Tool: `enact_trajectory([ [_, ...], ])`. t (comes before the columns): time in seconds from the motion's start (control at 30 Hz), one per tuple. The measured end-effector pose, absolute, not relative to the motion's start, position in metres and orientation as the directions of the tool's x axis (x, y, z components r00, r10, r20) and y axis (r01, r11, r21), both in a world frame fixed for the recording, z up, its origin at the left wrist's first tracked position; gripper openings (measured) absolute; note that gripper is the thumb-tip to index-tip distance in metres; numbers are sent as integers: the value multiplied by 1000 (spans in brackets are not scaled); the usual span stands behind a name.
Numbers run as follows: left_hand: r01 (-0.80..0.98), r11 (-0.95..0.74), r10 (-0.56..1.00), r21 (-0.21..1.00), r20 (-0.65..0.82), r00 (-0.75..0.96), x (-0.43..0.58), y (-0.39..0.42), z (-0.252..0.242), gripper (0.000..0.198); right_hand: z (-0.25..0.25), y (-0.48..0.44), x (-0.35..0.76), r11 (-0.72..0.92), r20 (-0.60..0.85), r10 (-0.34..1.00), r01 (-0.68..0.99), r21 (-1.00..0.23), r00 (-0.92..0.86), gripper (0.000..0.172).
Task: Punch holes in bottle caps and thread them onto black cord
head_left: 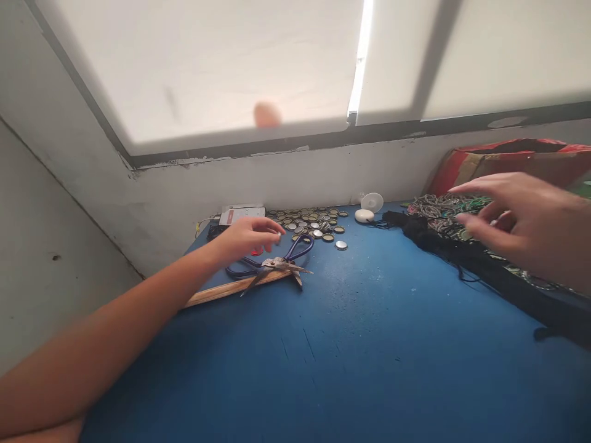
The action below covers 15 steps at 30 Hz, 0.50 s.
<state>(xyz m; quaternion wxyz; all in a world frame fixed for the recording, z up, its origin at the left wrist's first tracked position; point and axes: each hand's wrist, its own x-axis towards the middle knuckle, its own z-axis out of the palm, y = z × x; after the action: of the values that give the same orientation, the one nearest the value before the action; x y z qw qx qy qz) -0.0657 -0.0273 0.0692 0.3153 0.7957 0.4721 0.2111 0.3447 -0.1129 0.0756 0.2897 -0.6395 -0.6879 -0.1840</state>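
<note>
My left hand (256, 239) is over the back left of the blue table, its fingers curled together. A small pale spot shows at the fingertips, too small to name. Just below it lie spread scissors (277, 263) with dark blue handles, crossing a wooden strip (221, 291). Bottle caps (318, 223) are scattered beyond the fingers, and a single cap (340, 245) lies apart. My right hand (521, 215), slightly blurred, is above a bundle of black cords (429, 234) and grey cords (438, 209). Its thumb and forefinger are apart, with nothing visible between them.
Against the wall stands a phone (242, 213), partly behind my left hand. A white oval piece (364, 216) and a white disc (372, 202) sit by the back edge. A red cardboard box (450, 169) is at the back right. The blue table (323, 357) stretches toward me.
</note>
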Motion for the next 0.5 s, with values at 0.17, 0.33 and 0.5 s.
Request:
enact_trajectory([
  [0.17,487,-524,725,699,66,686,-26,-72,54,16,47,-140,284,424,538,750,904,53,-384,34],
  [0.33,540,-817,575,204,205,792,-19,-78,43,15,22,-152,266,535,400,759,842,67,-514,29],
  [0.5,717,-693,708,-81,114,697,-31,-72,72,20,21,-164,247,627,438,704,778,-15,-559,27],
])
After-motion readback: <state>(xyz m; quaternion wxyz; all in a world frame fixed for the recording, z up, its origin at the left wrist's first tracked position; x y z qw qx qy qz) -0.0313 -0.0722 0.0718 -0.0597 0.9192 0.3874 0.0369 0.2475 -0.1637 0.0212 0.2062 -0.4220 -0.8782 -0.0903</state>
